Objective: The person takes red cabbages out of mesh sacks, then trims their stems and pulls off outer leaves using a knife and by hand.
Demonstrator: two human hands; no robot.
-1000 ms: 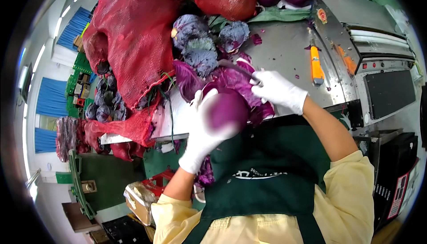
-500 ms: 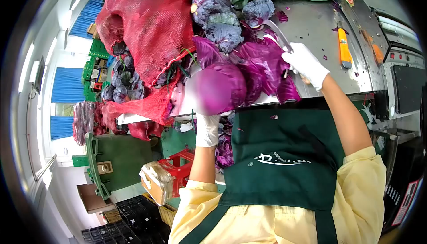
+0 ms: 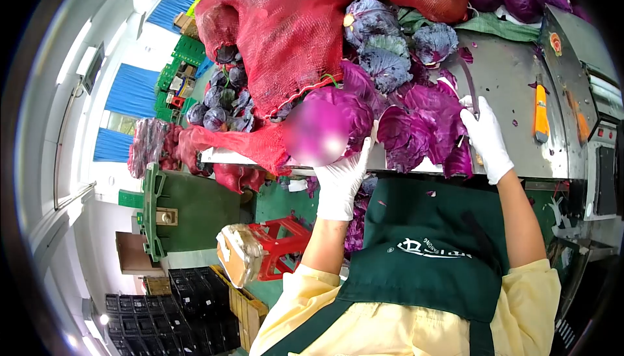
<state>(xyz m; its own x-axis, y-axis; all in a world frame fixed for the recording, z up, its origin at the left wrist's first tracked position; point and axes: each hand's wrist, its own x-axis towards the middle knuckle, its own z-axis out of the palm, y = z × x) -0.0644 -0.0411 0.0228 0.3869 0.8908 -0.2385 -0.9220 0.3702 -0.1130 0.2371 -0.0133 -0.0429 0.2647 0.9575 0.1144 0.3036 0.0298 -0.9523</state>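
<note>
The left hand point(image 3: 343, 173) has its fingers spread under a red cabbage point(image 3: 331, 125) at the counter point(image 3: 507, 76) edge, while the right hand point(image 3: 486, 136), fingers clamped on a knife point(image 3: 469, 86), risks nicking the glove if the head rolls.

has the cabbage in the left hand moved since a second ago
Yes. The red cabbage in the left hand went from over the green apron up to the steel table edge.
</note>
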